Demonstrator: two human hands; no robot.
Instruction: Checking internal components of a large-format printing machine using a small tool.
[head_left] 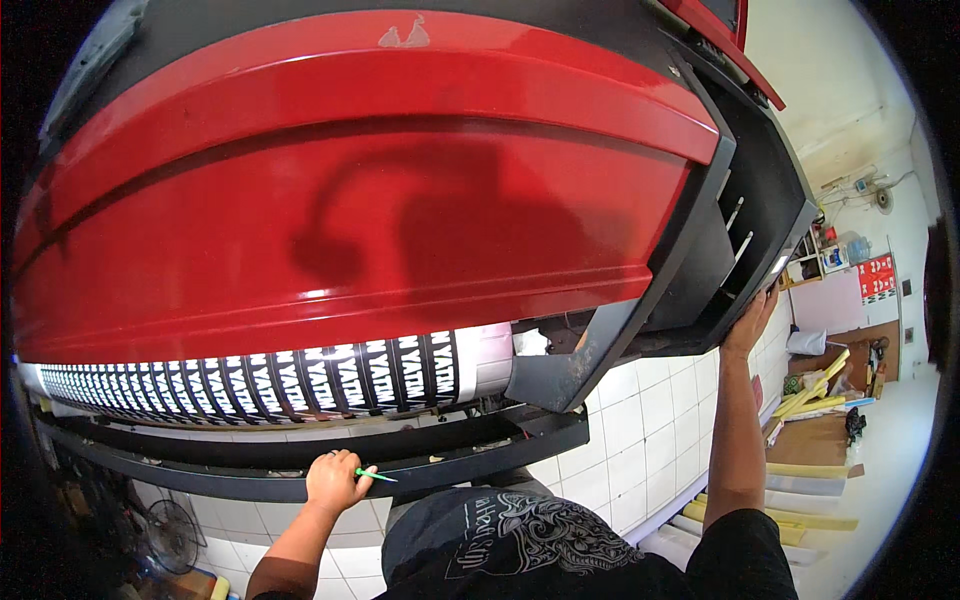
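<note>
My left hand [338, 483] is closed around a slim green pen-like tool [373, 474] with a thin pointed tip aimed to the right. That hand rests at the near rim of a long black trough [230, 484] along the front of a large red-and-black machine. My right hand [748, 322] grips the lower outer edge of the machine's black end housing [775, 215], its fingers partly hidden by the edge. Between the hands and behind the trough lies a white roll [300, 385] printed with black bands. Above it spreads the wide glossy red cover [470, 220].
White tiled floor [640, 420] runs to the right of the machine. Along the right wall lie yellow tubes [815, 385], a brown board [808, 440] and rolls. A fan [172, 535] stands at lower left. Shelves [805, 268] with small items are at the far right.
</note>
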